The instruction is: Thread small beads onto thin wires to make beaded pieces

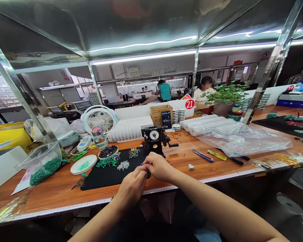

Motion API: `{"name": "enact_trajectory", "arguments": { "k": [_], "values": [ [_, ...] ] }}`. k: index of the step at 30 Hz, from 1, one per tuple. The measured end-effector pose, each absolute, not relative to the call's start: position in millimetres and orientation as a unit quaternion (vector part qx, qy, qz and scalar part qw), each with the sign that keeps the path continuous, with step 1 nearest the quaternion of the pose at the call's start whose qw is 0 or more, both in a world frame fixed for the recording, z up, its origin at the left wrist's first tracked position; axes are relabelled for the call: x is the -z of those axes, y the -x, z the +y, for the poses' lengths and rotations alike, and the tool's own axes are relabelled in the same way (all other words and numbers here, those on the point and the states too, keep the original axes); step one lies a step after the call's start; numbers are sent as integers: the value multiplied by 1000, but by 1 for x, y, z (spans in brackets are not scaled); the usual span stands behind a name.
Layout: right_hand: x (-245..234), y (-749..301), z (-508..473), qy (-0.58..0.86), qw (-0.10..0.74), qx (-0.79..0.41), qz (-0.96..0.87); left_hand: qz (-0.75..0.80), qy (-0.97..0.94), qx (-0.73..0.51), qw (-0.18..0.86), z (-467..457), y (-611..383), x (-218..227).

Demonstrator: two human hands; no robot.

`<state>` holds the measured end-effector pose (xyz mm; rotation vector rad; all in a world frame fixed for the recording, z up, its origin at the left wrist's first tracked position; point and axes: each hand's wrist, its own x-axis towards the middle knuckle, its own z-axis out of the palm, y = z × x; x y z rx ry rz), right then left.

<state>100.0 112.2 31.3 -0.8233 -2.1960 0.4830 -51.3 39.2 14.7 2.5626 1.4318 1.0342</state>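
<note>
My left hand point(133, 184) and my right hand point(158, 167) meet in front of a black hand-crank machine point(155, 143) with a round white dial. Their fingers are closed together around a small dark round piece point(148, 173), mostly covered by the fingers. Under and left of them lies a black mat point(103, 179). On it are a pile of green pieces point(108, 162), a heap of small silvery parts point(123, 165) and multicoloured beads point(134, 153). A dish of dark beads point(108, 152) sits at the mat's back left corner.
Left of the mat are a white dish point(74, 169) and a bag of green pieces point(45, 168). Behind stand a fan point(100, 121) and white discs point(126, 134). Rightward lie a craft knife point(202, 156), a yellow tool point(216, 155), pliers point(236, 160) and plastic-wrapped rolls point(207, 124). Co-workers sit beyond.
</note>
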Motion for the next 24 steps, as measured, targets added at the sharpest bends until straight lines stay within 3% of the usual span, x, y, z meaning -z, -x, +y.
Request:
{"name": "enact_trajectory", "arguments": {
  "k": [3,6,9,11,14,20,22,24],
  "values": [
    [-26,-108,95,355,424,-147,-820,540,-673,-441,245,39,48,-21],
    [-17,-109,76,368,406,-184,-816,549,-527,-493,423,39,46,-23],
    [-6,-105,63,360,375,-218,-826,536,-515,-502,442,40,46,-22],
    [-4,-105,59,339,401,-159,-836,533,-523,-497,441,39,47,-23],
    [-12,-106,64,270,407,-78,-869,527,-610,-470,359,35,49,-25],
    [-34,-97,100,314,373,-200,-850,455,-825,-334,-21,32,55,-15],
    [-36,-93,110,325,358,-218,-848,429,-845,-312,-67,34,56,-13],
    [-34,-93,113,325,352,-224,-849,423,-846,-323,-33,36,54,-15]
  ]
}}
